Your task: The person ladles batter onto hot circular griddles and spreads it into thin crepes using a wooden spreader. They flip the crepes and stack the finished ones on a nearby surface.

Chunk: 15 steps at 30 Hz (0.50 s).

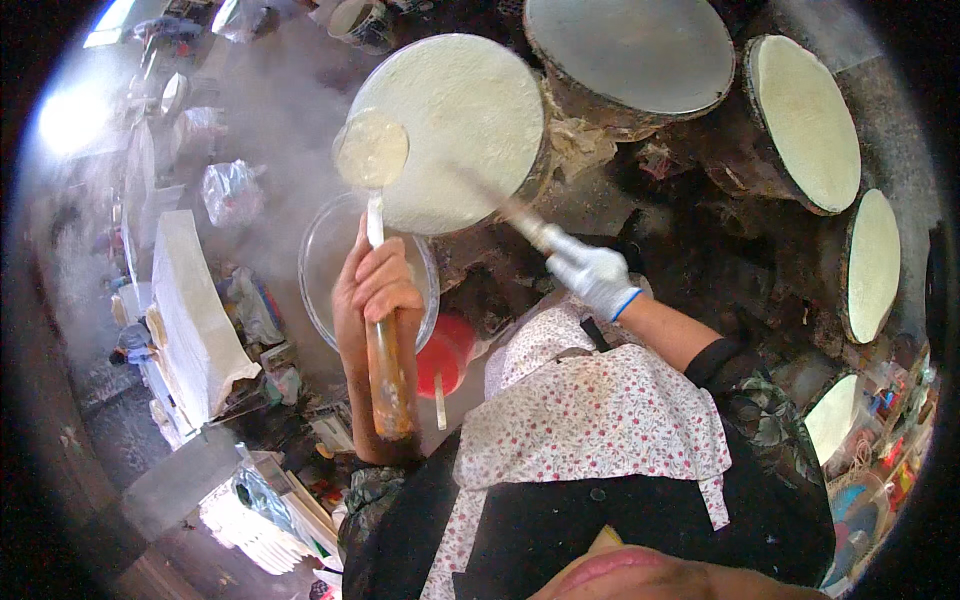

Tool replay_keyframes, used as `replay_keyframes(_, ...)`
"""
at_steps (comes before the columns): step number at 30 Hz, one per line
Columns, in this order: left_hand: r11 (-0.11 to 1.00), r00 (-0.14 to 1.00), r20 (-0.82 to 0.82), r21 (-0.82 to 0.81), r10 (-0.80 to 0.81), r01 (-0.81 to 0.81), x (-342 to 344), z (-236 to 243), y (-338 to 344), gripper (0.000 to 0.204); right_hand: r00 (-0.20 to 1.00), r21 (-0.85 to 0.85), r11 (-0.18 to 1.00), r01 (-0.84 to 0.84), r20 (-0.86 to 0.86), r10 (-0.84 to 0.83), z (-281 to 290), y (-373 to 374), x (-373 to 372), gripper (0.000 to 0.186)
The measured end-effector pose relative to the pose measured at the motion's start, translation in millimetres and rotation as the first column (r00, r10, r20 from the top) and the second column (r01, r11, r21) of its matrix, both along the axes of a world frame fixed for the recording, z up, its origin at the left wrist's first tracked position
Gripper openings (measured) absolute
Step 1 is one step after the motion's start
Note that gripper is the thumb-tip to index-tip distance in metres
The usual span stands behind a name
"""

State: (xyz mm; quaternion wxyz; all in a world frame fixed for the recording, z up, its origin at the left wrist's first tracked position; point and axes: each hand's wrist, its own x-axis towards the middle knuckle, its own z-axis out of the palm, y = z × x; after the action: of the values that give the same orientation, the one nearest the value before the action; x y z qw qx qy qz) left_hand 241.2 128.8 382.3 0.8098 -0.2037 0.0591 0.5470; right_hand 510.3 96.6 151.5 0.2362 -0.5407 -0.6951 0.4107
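Here, steam drifts over 5 round griddles [640,50] coated pale with batter, set in a dark, crusted stove [690,230]. The left hand [375,285] is clamped on a ladle [372,150] above a bowl [325,255]; the gloved right hand [595,275] grips a spreader [520,215] on the nearest griddle [460,120].

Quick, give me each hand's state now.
Left hand: closed on the ladle handle.
Right hand, gloved: closed on a thin stick.
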Motion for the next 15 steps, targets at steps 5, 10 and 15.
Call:
replay_keyframes(5,0.996,0.996,0.083,-0.078,-0.044,0.05,45,12,72,0.036,0.982,0.066,0.984,0.167,-0.097,-0.16,-3,28,-11,0.049)
replay_keyframes(10,0.968,0.939,0.281,-0.098,-0.198,0.233,83,-8,131,0.034,0.981,-0.016,0.982,-0.187,0.059,0.187,-2,40,17,0.042)
replay_keyframes(15,0.902,0.864,0.3,-0.02,-0.405,0.431,122,-65,174,0.034,0.92,-0.04,0.925,0.377,-0.099,-0.379,22,20,75,0.064)
